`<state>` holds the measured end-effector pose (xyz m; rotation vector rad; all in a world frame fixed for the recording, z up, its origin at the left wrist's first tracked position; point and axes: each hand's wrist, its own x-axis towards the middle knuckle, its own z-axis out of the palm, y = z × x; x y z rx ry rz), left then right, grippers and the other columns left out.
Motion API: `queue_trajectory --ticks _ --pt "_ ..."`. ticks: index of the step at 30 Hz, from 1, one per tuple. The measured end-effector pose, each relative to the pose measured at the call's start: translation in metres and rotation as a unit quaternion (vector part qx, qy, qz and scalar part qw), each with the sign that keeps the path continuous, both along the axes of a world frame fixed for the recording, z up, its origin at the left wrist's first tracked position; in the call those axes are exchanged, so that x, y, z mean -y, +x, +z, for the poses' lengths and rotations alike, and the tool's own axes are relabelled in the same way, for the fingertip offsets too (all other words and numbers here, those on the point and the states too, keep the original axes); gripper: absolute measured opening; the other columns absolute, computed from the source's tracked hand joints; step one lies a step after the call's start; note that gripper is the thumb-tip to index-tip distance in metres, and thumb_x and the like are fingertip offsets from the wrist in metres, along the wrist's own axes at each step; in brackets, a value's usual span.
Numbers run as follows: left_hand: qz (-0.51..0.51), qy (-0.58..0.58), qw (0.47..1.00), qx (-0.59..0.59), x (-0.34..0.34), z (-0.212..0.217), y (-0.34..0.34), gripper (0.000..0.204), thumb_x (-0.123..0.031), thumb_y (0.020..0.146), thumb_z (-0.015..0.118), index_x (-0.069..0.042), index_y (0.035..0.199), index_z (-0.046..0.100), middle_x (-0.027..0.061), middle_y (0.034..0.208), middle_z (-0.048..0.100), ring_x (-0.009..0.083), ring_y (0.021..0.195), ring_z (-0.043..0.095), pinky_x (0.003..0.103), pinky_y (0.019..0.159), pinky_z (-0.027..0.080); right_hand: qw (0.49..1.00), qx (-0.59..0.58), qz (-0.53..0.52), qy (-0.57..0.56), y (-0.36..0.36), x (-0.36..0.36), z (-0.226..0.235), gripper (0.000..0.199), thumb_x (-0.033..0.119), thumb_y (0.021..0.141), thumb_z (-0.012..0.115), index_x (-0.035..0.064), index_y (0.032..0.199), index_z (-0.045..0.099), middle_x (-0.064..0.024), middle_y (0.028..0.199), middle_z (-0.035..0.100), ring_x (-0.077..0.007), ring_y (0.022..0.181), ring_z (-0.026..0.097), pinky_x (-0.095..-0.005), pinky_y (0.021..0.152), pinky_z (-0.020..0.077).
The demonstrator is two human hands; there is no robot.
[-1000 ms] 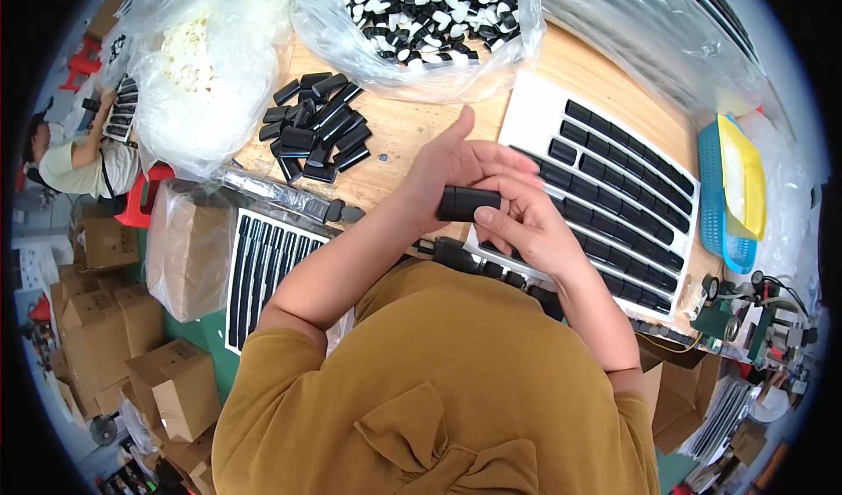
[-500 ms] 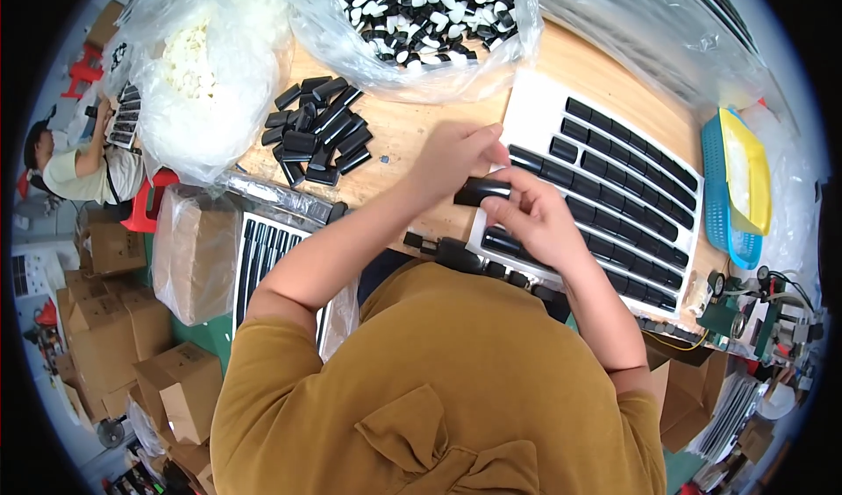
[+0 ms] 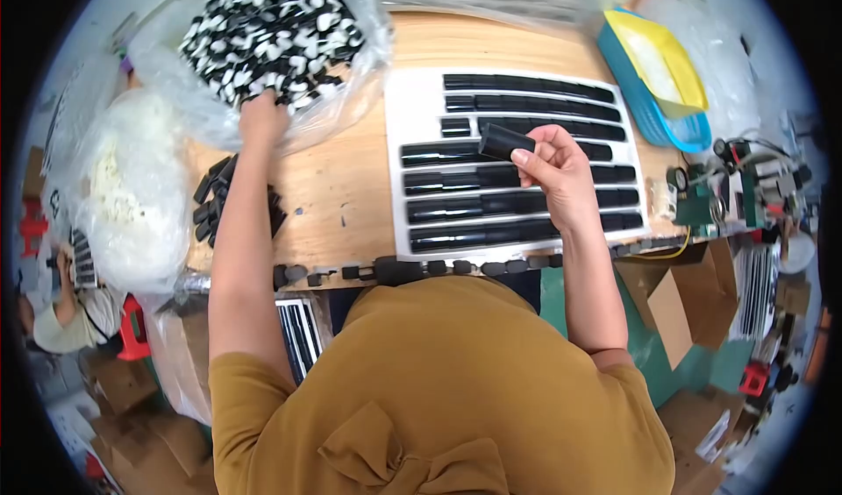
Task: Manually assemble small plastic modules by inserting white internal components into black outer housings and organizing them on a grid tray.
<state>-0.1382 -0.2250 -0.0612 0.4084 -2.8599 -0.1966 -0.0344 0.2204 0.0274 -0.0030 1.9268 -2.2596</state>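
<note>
My right hand (image 3: pixel 563 172) is closed, holding a glossy black curved piece (image 3: pixel 500 141) between thumb and fingers. It is above a white sheet (image 3: pixel 417 100) that carries several rows of similar black pieces (image 3: pixel 456 207). My left hand (image 3: pixel 263 121) reaches forward to the near side of an open clear plastic bag (image 3: pixel 373 65) full of small black and white parts (image 3: pixel 263 35). The fingertips are down among those parts and partly hidden, so their grip does not show. A loose heap of black pieces (image 3: pixel 212 199) lies beside my left forearm.
Left of the heap stands a clear bag of cream-coloured bits (image 3: pixel 132 188). A yellow tray (image 3: pixel 653 61) sits in a blue basket (image 3: pixel 631 100) at the far right, with small bench equipment (image 3: pixel 719 188) nearer. Another person (image 3: pixel 74 315) sits at far left; cartons (image 3: pixel 693 293) stand below the bench.
My left hand has left the piece and moved forward and left into the bag. My right hand keeps the black piece, now over the sheet's middle. The whole view has shifted.
</note>
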Motion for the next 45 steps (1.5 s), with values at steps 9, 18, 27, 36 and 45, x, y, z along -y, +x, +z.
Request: queue_trajectory --ticks 9,18,27,36,45 --pt "-0.119 -0.011 0.993 -0.009 0.018 -0.022 -0.002 0.027 -0.009 0.08 0.058 -0.011 0.107 0.061 0.0198 0.098 0.065 0.0408 0.09 0.061 0.049 0.078 0.049 0.916 -0.099 -0.294 0.256 -0.04 -0.16 -0.044 0.032 0.013 0.081 0.075 0.0009 0.106 0.059 -0.0021 0.076 0.061 -0.0086 0.065 0.057 -0.0226 0.055 0.0471" --pt "-0.034 0.108 0.99 -0.088 0.014 -0.005 0.003 0.018 -0.011 0.074 0.07 -0.001 0.088 0.063 0.0183 0.088 0.064 0.0351 0.077 0.062 0.041 0.072 0.05 0.856 0.004 -0.364 0.367 -0.075 -0.265 -0.112 0.034 0.02 0.073 0.082 0.0012 0.09 0.06 -0.0091 0.077 0.067 -0.0161 0.064 0.063 -0.03 0.06 0.0508" --pt "-0.026 0.64 0.742 -0.199 -0.055 0.029 0.062 0.026 -0.002 0.087 0.065 0.002 0.113 0.059 0.0017 0.085 0.057 0.0124 0.074 0.062 0.021 0.067 0.051 0.636 -0.113 -0.307 0.699 -0.069 -0.251 -0.111 0.027 0.03 0.079 0.073 0.0099 0.097 0.072 -0.0145 0.085 0.066 -0.03 0.084 0.061 -0.0417 0.082 0.0479" --pt "-0.014 0.756 0.634 -0.161 -0.119 0.034 0.108 0.027 0.003 0.088 0.063 0.004 0.114 0.056 0.0079 0.091 0.063 0.0152 0.08 0.064 0.024 0.073 0.054 0.646 -0.071 -0.319 0.69 -0.051 -0.217 -0.103 0.026 0.031 0.081 0.071 0.0134 0.1 0.073 -0.0174 0.098 0.063 -0.038 0.099 0.055 -0.0434 0.085 0.0457" --pt "-0.006 0.805 0.588 -0.077 -0.15 0.022 0.131 0.026 0.0 0.086 0.065 -0.001 0.111 0.058 0.0071 0.088 0.065 0.0157 0.074 0.067 0.023 0.065 0.054 0.751 -0.211 -0.185 0.598 -0.076 -0.083 -0.061 0.018 0.023 0.081 0.07 0.006 0.087 0.07 -0.0145 0.085 0.065 -0.0329 0.082 0.061 -0.0415 0.077 0.048"
